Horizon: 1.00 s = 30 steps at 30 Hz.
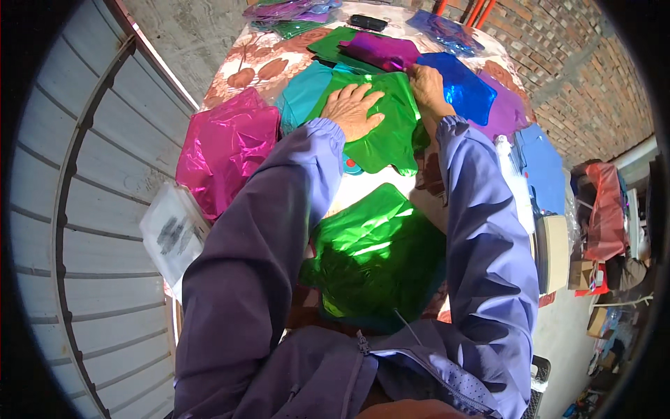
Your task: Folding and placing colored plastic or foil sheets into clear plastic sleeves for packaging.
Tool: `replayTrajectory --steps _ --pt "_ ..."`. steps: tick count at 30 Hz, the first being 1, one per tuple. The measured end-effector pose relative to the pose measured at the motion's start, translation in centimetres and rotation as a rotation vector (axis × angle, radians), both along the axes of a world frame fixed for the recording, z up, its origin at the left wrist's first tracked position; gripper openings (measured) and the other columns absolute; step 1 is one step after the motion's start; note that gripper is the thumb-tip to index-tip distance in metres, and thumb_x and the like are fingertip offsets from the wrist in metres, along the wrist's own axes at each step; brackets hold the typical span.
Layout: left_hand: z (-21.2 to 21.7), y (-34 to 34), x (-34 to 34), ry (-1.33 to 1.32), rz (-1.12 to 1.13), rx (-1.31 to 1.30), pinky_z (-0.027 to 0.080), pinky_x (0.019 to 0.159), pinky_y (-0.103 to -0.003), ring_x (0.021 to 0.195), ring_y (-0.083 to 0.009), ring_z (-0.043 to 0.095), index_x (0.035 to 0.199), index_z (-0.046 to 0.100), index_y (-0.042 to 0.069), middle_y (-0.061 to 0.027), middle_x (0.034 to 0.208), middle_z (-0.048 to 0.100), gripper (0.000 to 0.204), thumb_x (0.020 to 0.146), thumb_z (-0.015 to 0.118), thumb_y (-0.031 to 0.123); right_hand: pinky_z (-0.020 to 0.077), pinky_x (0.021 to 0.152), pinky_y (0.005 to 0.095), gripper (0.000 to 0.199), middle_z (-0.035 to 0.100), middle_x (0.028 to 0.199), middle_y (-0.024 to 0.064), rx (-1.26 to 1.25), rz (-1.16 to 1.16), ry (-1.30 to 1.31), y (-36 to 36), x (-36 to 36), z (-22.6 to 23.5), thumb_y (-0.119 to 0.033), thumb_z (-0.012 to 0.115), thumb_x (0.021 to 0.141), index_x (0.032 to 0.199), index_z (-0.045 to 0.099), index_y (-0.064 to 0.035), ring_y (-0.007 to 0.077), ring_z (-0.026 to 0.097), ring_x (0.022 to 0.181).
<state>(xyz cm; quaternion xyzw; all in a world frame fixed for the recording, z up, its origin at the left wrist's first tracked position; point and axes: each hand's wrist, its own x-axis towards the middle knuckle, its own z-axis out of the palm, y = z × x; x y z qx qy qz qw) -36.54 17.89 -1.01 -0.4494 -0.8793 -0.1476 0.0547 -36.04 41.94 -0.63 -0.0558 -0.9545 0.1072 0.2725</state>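
Note:
My left hand lies flat, fingers spread, on a shiny green foil sheet near the middle of the table. At that sheet's upper right edge, my right hand is closed with its fingers curled on the foil; the fingertips are partly hidden. Closer to me lies a second green foil piece, half in shadow. Teal foil shows from under the sheet on the left. Blue foil lies just right of my right hand. A small round teal and red thing peeks out below the sheet.
Pink foil lies at the left, above a clear plastic box. Purple foil and a black case sit at the far side of the flowered tablecloth. Blue sheets lie at the right edge.

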Motion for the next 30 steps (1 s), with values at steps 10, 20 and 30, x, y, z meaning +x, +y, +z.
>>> replayTrajectory --steps 10,20,30 --pt "0.9 2.3 -2.2 0.008 0.107 -0.142 0.025 0.112 -0.045 0.139 -0.0299 0.027 0.145 0.037 0.017 -0.0099 0.151 0.032 0.062 0.094 0.042 0.051 0.0512 0.07 0.0458 0.017 0.066 0.079 0.018 0.15 0.266 0.038 0.6 1.5 0.5 -0.025 0.063 0.083 0.085 0.071 -0.0096 0.0384 0.064 0.077" --pt "0.4 2.0 -2.0 -0.133 0.075 0.067 0.03 0.11 -0.044 0.135 -0.0319 0.032 0.142 0.038 0.009 -0.0134 0.142 0.04 0.063 0.09 0.055 0.041 0.0505 0.064 0.0444 0.015 0.065 0.073 0.0159 0.123 0.243 0.02 -1.2 2.3 -1.0 -0.022 0.07 0.078 0.081 0.068 -0.0071 0.0361 0.064 0.072" --pt "-0.2 1.7 -1.3 0.098 0.067 0.364 0.034 0.108 -0.049 0.134 -0.04 0.028 0.144 0.031 0.011 -0.0195 0.146 0.026 0.068 0.087 0.064 0.03 0.0465 0.062 0.0382 0.016 0.067 0.077 0.0153 -0.262 0.076 -0.207 -1.9 2.6 1.0 -0.015 0.074 0.079 0.083 0.065 -0.0029 0.0265 0.066 0.071"
